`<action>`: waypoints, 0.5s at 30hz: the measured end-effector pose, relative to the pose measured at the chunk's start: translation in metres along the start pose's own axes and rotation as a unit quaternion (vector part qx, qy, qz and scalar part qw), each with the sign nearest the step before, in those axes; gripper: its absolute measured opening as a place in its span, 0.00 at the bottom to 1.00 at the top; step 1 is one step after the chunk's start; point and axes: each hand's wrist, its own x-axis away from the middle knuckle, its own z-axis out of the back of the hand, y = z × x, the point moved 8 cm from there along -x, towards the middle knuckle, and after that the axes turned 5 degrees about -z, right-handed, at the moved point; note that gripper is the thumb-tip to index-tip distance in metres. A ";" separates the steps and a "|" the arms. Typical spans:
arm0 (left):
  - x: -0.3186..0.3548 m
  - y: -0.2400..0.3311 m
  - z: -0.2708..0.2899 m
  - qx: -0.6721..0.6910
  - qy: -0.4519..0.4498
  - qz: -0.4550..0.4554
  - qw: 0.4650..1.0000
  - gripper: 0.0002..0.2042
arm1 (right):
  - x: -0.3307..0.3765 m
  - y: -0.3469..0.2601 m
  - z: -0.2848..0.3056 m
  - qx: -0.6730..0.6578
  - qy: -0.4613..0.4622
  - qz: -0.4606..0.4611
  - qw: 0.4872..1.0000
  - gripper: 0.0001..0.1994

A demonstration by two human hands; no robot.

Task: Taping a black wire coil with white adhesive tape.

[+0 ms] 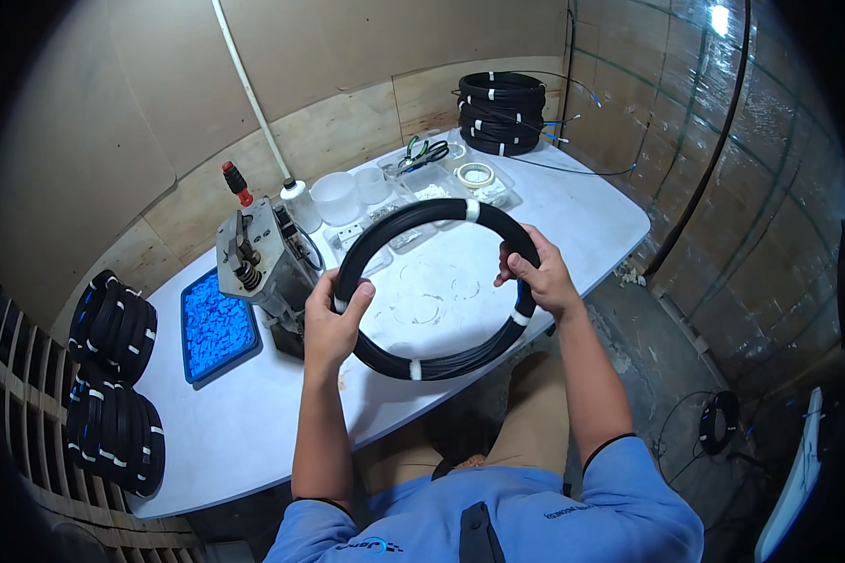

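Observation:
Between my two hands a coil of black cable (391,221), bound with several white tape bands, is held up over the near edge of the white table (573,202). My left hand (336,314) wraps the coil's left side, thumb on the front. My right hand (542,272) grips its upper right side, thumb and fingers curled round the cable. Through the ring the tabletop shows faint round scuff marks. Left of the coil stands a metal bench machine (258,253) with a red and black handle.
A dark tray of small blue pieces (218,324) lies left of the machine. Cable coils are stacked at the back right (502,113) and beside the table's left edge (113,427). Clear tubs (335,199), a tape roll (475,175) and pliers (421,152) stand at the back. Another coil (719,422) lies on the floor.

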 end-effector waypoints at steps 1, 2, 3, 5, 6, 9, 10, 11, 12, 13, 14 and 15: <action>-0.003 0.004 0.001 0.000 -0.001 0.001 1.000 0.13 | -0.001 -0.011 -0.004 0.030 -0.025 0.005 0.999 0.26; -0.005 0.004 -0.004 -0.031 -0.050 0.018 0.998 0.12 | -0.003 -0.020 -0.004 0.030 -0.024 0.005 0.999 0.26; -0.006 0.005 -0.009 -0.062 -0.100 0.034 0.993 0.12 | -0.005 -0.026 -0.010 0.056 -0.059 -0.003 0.997 0.26; -0.007 0.008 -0.014 -0.090 -0.123 0.024 0.988 0.11 | -0.009 -0.041 -0.022 0.083 -0.095 -0.009 0.992 0.27; -0.006 0.002 -0.016 -0.057 -0.125 0.041 0.990 0.11 | -0.011 -0.049 -0.028 0.105 -0.104 -0.027 0.989 0.27; -0.002 0.000 -0.021 0.006 -0.110 0.066 0.992 0.10 | -0.017 -0.060 -0.028 0.165 -0.109 -0.050 0.979 0.27; -0.002 -0.002 -0.020 0.029 -0.093 0.063 0.993 0.10 | -0.019 -0.066 -0.027 0.197 -0.098 -0.030 0.975 0.27; -0.002 -0.003 -0.019 0.052 -0.074 0.060 0.994 0.09 | -0.021 -0.070 -0.027 0.229 -0.087 -0.008 0.969 0.27; -0.002 -0.005 -0.017 0.053 -0.074 0.059 0.994 0.09 | -0.023 -0.068 -0.022 0.206 -0.074 0.008 0.976 0.32; -0.002 -0.006 -0.014 0.084 -0.066 0.054 0.993 0.09 | -0.024 -0.060 -0.017 0.207 -0.075 0.009 0.975 0.32; -0.003 -0.007 -0.013 0.118 -0.062 0.049 0.990 0.09 | -0.021 -0.055 -0.002 0.162 -0.040 0.033 0.985 0.33; -0.004 -0.006 -0.013 0.120 -0.062 0.048 0.990 0.09 | -0.018 -0.050 0.010 0.116 -0.006 0.058 0.992 0.35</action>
